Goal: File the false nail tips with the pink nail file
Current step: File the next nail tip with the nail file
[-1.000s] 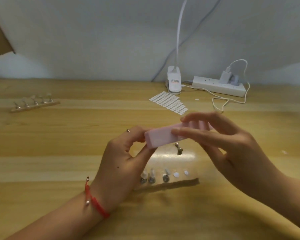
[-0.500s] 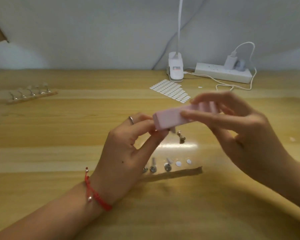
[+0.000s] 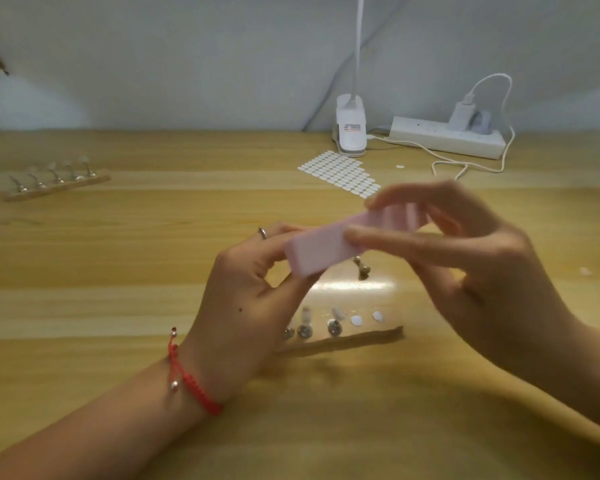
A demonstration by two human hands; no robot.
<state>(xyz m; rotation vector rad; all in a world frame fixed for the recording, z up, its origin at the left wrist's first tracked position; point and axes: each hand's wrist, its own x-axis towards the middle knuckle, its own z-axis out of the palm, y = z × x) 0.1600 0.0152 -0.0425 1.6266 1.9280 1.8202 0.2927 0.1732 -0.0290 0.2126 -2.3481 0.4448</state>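
pink nail file [image 3: 329,251]: I am watching it hovering above the table [image 3: 118,271], bridging the two hands, its left end dipping lower and nearer me.
right hand [image 3: 465,258]: it is gripping the file's right half, with the thumb lying along the near face and the fingers arching over the top.
left hand [image 3: 250,306]: its fingers are curling, and the thumb and forefinger are closing at the file's left end. I cannot tell what is sitting between them.
false nail tips [image 3: 305,315]: they are standing blurred on metal pegs just below the hands, with two white ovals [image 3: 356,320] lying beside them.
red bracelet [image 3: 191,379]: it is hanging on the left wrist.
wooden rack [image 3: 56,183]: it is sitting far left, carrying a row of pegs.
sticker sheet [image 3: 340,173]: it is lying before the lamp clip [image 3: 350,133], with the power strip [image 3: 447,136] resting to the right.
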